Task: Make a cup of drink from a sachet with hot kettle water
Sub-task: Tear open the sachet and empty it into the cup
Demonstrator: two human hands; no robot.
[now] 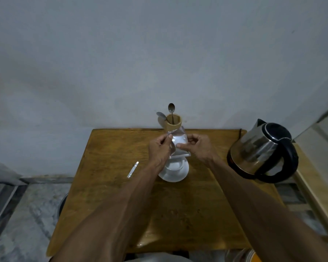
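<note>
A silvery sachet [179, 143] is held above a white cup [175, 164] that stands on a white saucer [175, 175]. My left hand [159, 150] pinches the sachet's upper left corner, where a torn flap sticks up. My right hand [198, 148] grips its right side between thumb and fingers. A steel kettle [261, 148] with a black lid and handle stands at the table's right edge, clear of both hands.
A wooden holder [172, 122] with two spoons stands at the back of the wooden table [178, 214], against the wall. A thin silvery strip [133, 169] lies on the table left of the saucer. A pale counter [318, 178] runs along the right.
</note>
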